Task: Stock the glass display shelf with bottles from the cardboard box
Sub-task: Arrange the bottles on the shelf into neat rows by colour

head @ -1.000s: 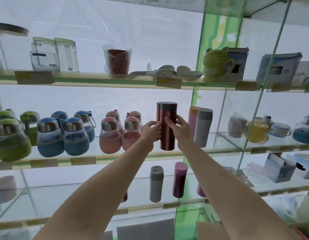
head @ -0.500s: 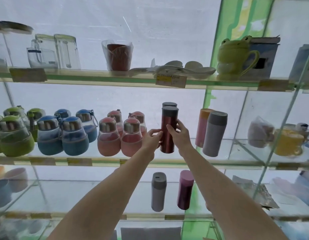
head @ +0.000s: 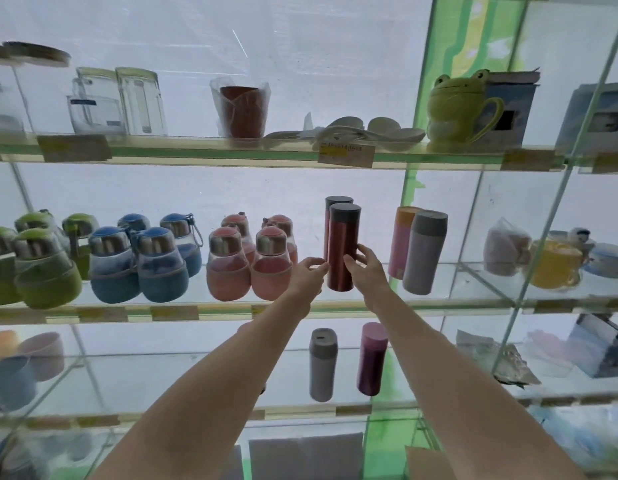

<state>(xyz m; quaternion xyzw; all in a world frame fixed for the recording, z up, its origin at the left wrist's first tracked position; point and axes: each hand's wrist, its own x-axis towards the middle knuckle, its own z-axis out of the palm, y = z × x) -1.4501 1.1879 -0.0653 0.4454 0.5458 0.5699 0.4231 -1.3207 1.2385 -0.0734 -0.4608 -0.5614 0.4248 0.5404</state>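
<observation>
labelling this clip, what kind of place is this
Most likely a shop display: glass shelves with price tags on their edges, and colour-grouped rows of bottles facing outward.

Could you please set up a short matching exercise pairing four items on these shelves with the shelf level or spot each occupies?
Items:
1. frog mug
2. red bottle
3. purple bottle
4. green bottles

Places:
A. lower shelf, beside a grey bottle
B. middle shelf, far left
C. upper shelf, right of the spoons
D. middle shelf, between both hands

Pairs: 1-C, 2-D, 3-A, 4-B
</observation>
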